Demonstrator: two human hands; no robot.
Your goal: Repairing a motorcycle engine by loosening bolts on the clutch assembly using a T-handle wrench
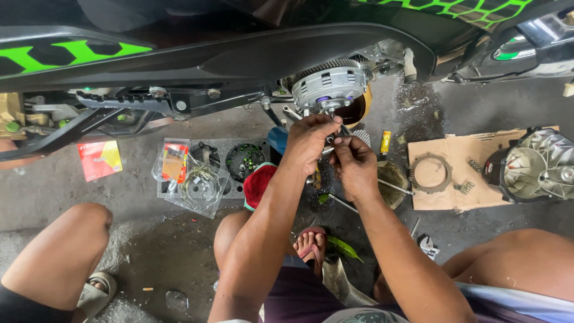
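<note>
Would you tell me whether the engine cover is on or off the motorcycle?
Off: the cover lies on the floor beside the cardboard, and the clutch is exposed.

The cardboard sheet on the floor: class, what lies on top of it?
On the cardboard sheet lie a ring-shaped clutch plate and small springs. A metal engine cover overlaps its right end, hiding whatever is beneath.

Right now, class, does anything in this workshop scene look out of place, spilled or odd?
Yes. The engine cover lies off the motorcycle on torn cardboard, beside a clutch ring and loose springs. Both hands work below the exposed clutch.
</note>
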